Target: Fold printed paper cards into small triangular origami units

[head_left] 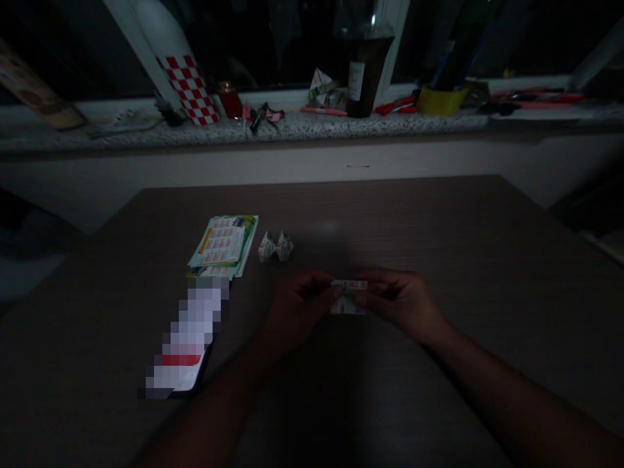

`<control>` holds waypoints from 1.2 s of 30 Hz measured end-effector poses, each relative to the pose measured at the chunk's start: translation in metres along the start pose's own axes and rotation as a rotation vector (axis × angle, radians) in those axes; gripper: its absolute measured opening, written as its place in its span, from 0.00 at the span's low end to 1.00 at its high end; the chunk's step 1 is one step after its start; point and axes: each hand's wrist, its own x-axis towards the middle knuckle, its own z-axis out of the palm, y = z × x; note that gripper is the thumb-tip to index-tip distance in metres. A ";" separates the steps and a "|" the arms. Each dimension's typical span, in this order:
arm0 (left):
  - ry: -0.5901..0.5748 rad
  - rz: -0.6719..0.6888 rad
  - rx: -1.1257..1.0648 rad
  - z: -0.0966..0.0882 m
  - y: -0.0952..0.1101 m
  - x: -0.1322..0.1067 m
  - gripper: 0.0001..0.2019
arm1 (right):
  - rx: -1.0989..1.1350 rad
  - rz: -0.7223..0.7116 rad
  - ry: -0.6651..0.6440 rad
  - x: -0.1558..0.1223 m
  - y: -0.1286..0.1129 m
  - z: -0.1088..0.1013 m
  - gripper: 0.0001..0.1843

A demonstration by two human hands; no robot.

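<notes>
A small piece of folded printed paper (349, 304) is held just above or on the table, between both hands; the gap below it is hard to judge. My left hand (302, 302) pinches its left edge with thumb and fingers. On the opposite side, my right hand (404, 302) grips the right edge in the same way. A strip along the paper's top is folded over. Left of the hands stand two small folded paper shapes (275, 247) with pointed tops, side by side. Beyond them lies a stack of printed calendar sheets (221, 242).
A phone (188, 338) with a lit, blurred screen lies left of my left forearm. Behind the brown table (439, 221), a speckled sill (302, 130) carries a red-and-white checked bottle (188, 84), a dark bottle (361, 75), a yellow holder (441, 101) and small clutter. The room is dim.
</notes>
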 end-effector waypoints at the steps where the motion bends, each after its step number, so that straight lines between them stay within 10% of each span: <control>1: 0.024 0.002 -0.008 -0.001 -0.002 0.001 0.07 | 0.013 0.004 -0.007 0.000 0.001 0.000 0.13; 36: -0.241 -0.142 -0.059 0.002 -0.005 -0.001 0.09 | -0.246 -0.105 0.054 -0.001 -0.003 -0.007 0.09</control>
